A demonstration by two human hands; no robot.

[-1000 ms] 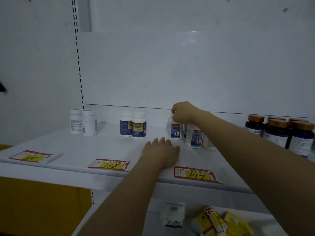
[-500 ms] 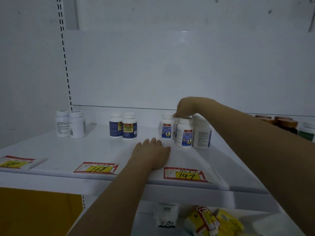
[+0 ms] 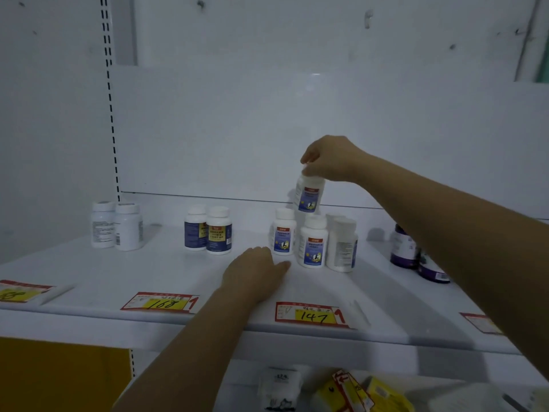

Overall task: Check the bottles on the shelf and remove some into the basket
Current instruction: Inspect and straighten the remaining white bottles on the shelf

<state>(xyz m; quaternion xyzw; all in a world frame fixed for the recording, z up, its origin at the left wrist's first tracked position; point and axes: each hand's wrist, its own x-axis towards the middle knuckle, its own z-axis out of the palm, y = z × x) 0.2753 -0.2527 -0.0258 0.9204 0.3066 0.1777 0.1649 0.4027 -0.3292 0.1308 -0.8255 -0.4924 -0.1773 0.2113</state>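
Right hand [image 3: 329, 159] pinching one white plastic bottle [image 3: 309, 194] by cap, mid-frame; left hand [image 3: 255, 272] flat, relaxed on shelf [image 3: 148, 272]; two plain bottles [image 3: 127, 227] left.

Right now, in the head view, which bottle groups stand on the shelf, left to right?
Two plain bottles, two blue-label bottles, the white bottles behind the 147 tag, the dark purple bottles. The lifted bottle in the right hand overlaps, so I omit it.

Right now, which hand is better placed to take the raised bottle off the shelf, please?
Right: the right hand grips the raised bottle by its cap; the left hand rests empty on the shelf.
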